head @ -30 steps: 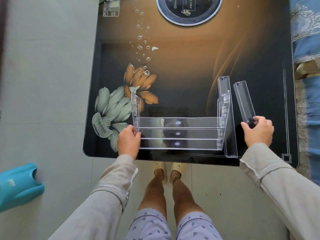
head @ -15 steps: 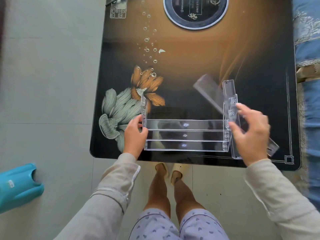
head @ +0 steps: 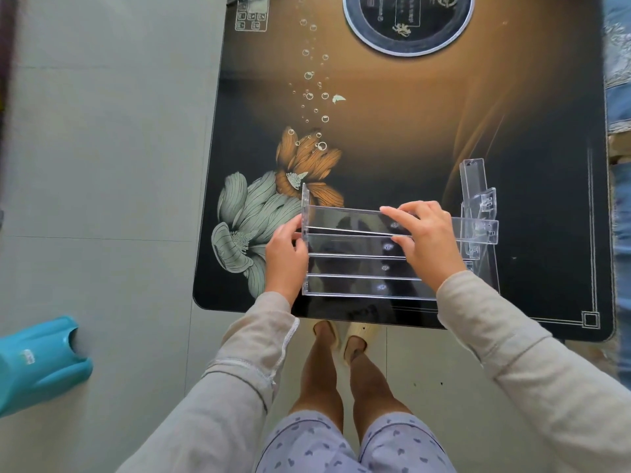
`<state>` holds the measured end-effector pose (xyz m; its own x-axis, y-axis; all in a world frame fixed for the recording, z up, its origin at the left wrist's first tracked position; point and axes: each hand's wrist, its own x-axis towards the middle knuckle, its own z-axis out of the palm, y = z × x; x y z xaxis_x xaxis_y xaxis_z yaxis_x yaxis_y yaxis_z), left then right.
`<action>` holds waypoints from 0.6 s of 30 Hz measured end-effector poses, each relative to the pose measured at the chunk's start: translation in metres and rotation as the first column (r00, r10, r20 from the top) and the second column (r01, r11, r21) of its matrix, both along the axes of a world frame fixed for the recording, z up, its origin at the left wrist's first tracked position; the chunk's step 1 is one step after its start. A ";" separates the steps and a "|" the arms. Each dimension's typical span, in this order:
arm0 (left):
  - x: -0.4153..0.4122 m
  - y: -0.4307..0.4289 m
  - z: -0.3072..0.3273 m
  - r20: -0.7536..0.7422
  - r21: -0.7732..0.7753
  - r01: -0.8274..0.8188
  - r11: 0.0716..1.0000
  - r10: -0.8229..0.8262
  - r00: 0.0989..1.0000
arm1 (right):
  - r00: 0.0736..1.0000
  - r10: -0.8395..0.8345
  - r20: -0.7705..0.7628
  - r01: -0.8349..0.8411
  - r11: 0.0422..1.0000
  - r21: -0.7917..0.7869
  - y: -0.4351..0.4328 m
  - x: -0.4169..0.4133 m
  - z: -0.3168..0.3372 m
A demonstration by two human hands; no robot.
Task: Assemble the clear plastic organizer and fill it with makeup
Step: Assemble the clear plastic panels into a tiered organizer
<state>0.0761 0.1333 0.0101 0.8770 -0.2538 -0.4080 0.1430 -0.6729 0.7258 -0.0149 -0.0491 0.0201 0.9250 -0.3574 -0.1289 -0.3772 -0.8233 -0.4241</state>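
Observation:
The clear plastic organizer [head: 358, 283] stands near the front edge of the dark glass table [head: 426, 131], with several stepped shelf strips between two side panels. My right hand [head: 423, 240] holds a clear shelf strip [head: 351, 220] across the organizer's top, its right end jutting past the right side panel [head: 478, 213]. My left hand [head: 285, 254] grips the left side panel [head: 305, 203] from outside. Another clear strip [head: 473, 175] lies on the table behind the right panel. No makeup is in view.
A round black inset [head: 408, 18] sits at the table's far edge and a printed control panel [head: 252, 15] at its far left corner. A blue plastic object [head: 37, 363] lies on the tiled floor to the left. Patterned blue fabric [head: 619, 80] borders the table's right side.
My right hand picked up the clear strip from the right of the organizer, swung it over and now holds it level across the top. My left hand stayed on the left panel.

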 end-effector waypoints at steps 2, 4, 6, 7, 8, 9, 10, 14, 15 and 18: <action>0.000 -0.001 -0.001 0.009 -0.002 -0.003 1.000 0.003 1.000 | 1.000 0.006 -0.026 -0.006 1.000 0.017 -0.001 0.000 -0.001; 0.000 -0.001 -0.002 0.016 0.001 -0.003 1.000 0.003 1.000 | 0.999 0.009 -0.046 -0.008 0.999 0.034 -0.001 0.000 -0.001; 0.000 -0.001 -0.002 0.017 0.000 -0.006 1.000 0.006 1.000 | 0.998 0.008 -0.060 -0.006 0.999 0.041 0.000 0.000 0.000; 0.000 -0.001 -0.001 0.015 -0.002 -0.007 1.000 0.008 1.000 | 0.998 0.007 -0.066 -0.004 0.999 0.043 0.000 0.000 0.000; 0.000 -0.002 -0.001 0.013 -0.005 -0.009 1.000 0.010 1.000 | 0.998 0.007 -0.068 -0.004 0.999 0.044 0.000 0.000 0.000; 0.000 -0.002 0.000 0.010 -0.006 -0.011 1.000 0.011 1.000 | 0.998 0.009 -0.069 -0.005 0.999 0.045 0.000 0.001 0.000; 0.000 -0.002 0.000 0.008 -0.007 -0.012 1.000 0.012 1.000 | 0.997 0.011 -0.070 -0.008 0.999 0.043 -0.001 0.001 0.000; 0.000 -0.004 0.001 0.008 -0.004 -0.022 1.000 0.022 1.000 | 0.996 0.022 -0.087 -0.021 1.000 0.018 -0.003 0.003 -0.003; 0.000 -0.004 0.002 0.009 -0.005 -0.029 1.000 0.029 1.000 | 0.995 0.022 -0.096 -0.021 1.000 0.014 -0.004 0.004 -0.003; -0.002 -0.006 0.003 0.003 -0.001 -0.052 0.999 0.052 0.999 | 0.991 0.037 -0.125 -0.038 0.999 -0.007 -0.003 0.006 -0.006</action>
<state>0.0741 0.1275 0.0126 0.8900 -0.2083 -0.4055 0.1758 -0.6638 0.7270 -0.0088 -0.0523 0.0138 0.9146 -0.3242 -0.2415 -0.3955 -0.8417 -0.3677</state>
